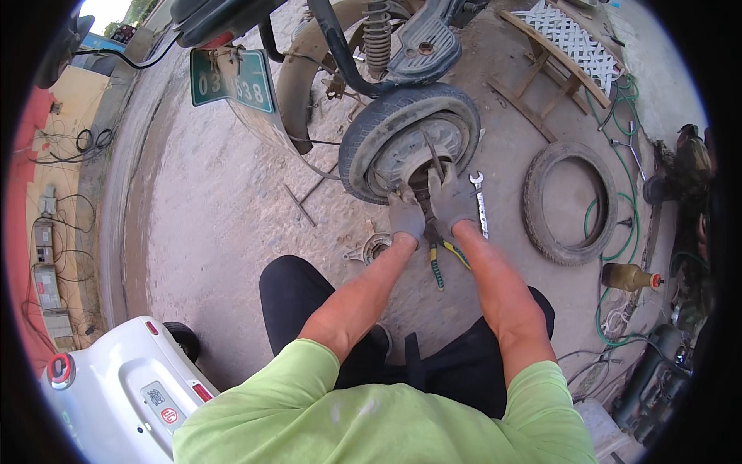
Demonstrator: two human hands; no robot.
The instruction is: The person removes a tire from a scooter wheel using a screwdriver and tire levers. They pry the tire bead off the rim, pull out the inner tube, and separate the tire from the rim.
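Observation:
A scooter wheel (pixel 402 127) with a worn black tyre stands in front of me, its grey metal hub facing my hands. My right hand (pixel 452 197), in a grey glove, is closed around the lower end of a thin flat metal bar (pixel 431 147) that points up across the hub. My left hand (pixel 406 214), gloved too, is closed at the near edge of the hub; what its fingers grip is hidden. Below them on the ground lie pliers with green-yellow handles (pixel 437 267). To the left is a round metal hub cover (pixel 376 246), and to the right a silver spanner (pixel 479 203).
A loose tyre (pixel 533 205) lies to the right, near a green hose (pixel 635 201) and a brownish bottle (pixel 630 276). A wooden stool with white webbing (pixel 568 39) lies beyond. A T-handled tool (pixel 301 205) is left of the wheel. A white car (pixel 116 387) stands lower left.

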